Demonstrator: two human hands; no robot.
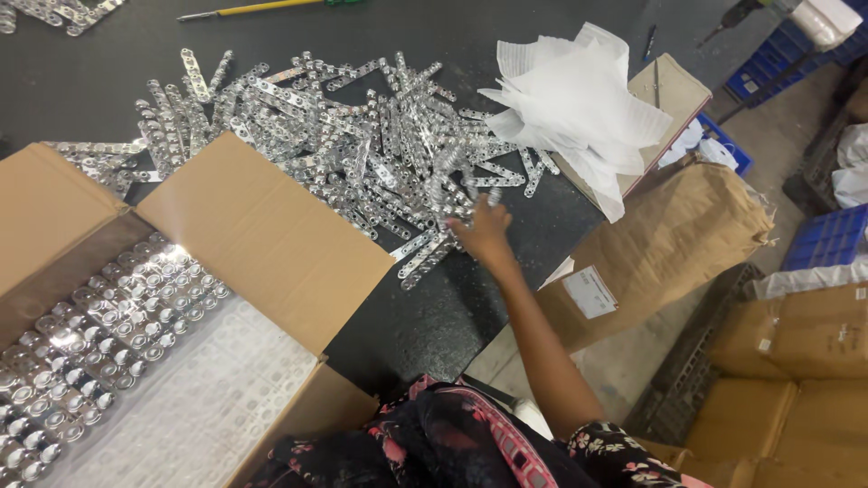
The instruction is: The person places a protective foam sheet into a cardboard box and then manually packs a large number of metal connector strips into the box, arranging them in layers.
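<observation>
Right hand (484, 228), closed on a blurred bunch of shiny perforated metal strips (452, 190) at the pile's five o'clock edge on the black desk (434, 316); left hand unseen. Best gripped mid-length, lifted clear of tangled neighbours, keeping strips aligned towards the open cardboard box (262, 235) at eight o'clock.

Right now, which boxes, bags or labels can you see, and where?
Open cardboard box: lower left, brown flaps, rows of shiny metal parts inside.
Brown paper sack: right of the table, crumpled.
White label: rectangular, on the sack's lower side.
Blue crates: right edge.
Closed brown cartons: lower right.
</observation>
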